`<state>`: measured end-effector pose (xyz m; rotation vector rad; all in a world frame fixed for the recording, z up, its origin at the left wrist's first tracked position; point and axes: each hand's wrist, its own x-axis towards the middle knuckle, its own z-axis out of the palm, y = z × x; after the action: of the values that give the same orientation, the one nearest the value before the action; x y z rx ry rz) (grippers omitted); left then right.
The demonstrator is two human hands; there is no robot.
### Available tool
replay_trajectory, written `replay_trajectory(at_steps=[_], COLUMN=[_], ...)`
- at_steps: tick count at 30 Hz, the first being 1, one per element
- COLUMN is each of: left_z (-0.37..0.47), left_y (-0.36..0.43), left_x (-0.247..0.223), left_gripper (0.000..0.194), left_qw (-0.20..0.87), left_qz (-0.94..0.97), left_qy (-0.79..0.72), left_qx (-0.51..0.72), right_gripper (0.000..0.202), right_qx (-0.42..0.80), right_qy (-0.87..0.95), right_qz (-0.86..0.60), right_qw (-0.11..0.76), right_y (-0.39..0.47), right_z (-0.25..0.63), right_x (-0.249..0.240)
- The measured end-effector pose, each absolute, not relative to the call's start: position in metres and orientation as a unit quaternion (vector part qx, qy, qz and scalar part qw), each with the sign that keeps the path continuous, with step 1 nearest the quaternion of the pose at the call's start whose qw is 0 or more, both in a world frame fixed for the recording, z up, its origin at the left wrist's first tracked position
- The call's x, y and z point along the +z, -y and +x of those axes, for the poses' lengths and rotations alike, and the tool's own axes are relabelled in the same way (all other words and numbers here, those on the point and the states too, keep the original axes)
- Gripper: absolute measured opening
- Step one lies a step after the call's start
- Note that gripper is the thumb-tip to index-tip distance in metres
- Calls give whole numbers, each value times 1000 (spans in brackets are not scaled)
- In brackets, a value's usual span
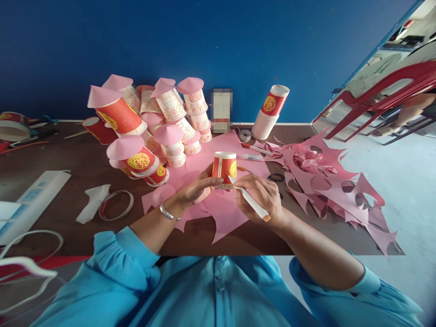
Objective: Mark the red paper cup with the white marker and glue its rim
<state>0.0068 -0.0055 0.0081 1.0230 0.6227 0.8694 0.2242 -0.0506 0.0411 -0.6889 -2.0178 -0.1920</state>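
Observation:
My left hand (pixel 200 185) is closed around the lower left side of a red paper cup (pixel 221 166) with a yellow emblem and a white band. In my right hand (pixel 262 194) is a white marker (pixel 251 203) with an orange end. Its tip points at the cup's lower edge; whether it touches cannot be made out. Pink paper sheets (pixel 200 218) lie under both hands. To the left stand stacked paper cups topped with pink paper cones (pixel 168 134), some red, others white with drawn orange patterns.
Cut pink paper scraps (pixel 327 181) cover the table's right side. At the back are a stack of cups (pixel 265 123) and a small tape roll (pixel 245 135). A large tape roll (pixel 116 205) and a white power strip (pixel 37 202) lie left. A red chair (pixel 378 84) stands right.

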Motion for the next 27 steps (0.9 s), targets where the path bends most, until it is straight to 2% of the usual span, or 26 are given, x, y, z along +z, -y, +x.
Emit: replay_trajectory(at_steps=[12, 22, 27], left_z=[3, 4, 4], left_y=[4, 3, 3], left_x=[0, 5, 3], left_gripper=[61, 61, 69], left_qw=[745, 741, 741], left_qz=[466, 469, 475], left_qy=[-263, -266, -263], left_qx=[398, 400, 395], right_gripper=[25, 22, 26], right_qx=[-76, -98, -74], right_qy=[821, 819, 818], right_qz=[-284, -289, -287], right_qw=[489, 487, 492], right_y=[50, 49, 48], right_z=[225, 224, 226], right_x=[41, 43, 40])
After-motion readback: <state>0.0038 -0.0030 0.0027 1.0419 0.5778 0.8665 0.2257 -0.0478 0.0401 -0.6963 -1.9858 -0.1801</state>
